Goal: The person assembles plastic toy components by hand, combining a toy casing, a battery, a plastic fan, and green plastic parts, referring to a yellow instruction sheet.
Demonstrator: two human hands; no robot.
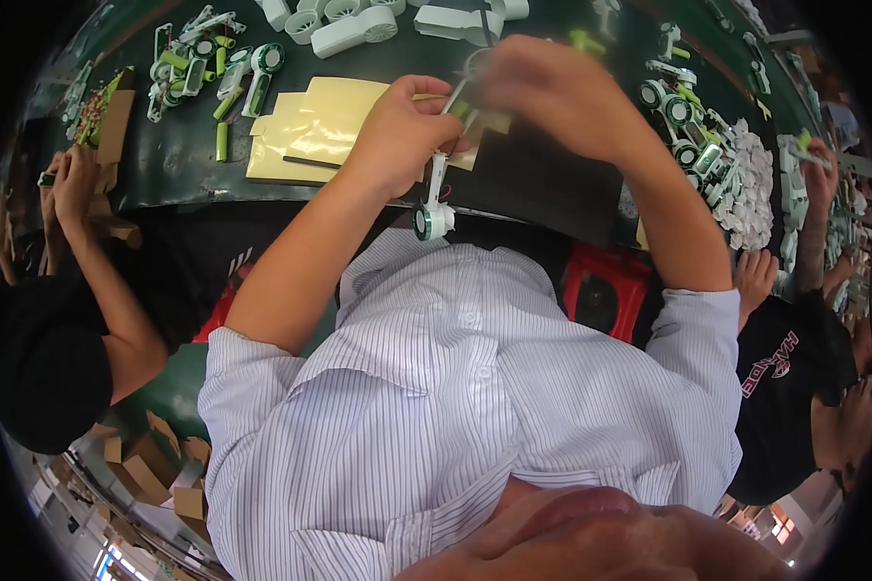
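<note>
From the head view, your left hand (397, 126) pinches the white plastic toy part (435, 198) above the dark bench (184, 155), its green-rimmed wheel hanging low. Your right hand (543, 92) closes on its top end; blur hides the fingertips. Glossy yellow sheets (310, 131) lie just beside.

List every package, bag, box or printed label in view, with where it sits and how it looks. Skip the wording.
Yellow plastic bags: flat, glossy stack on the dark green table, beside the left hand.
Brown cardboard pieces: far left of the table, by a co-worker's hands.
Folded brown cardboard boxes: heaped at lower left.
Printed emblem: red and white, on a co-worker's black shirt at right.
No screens or signs.
</note>
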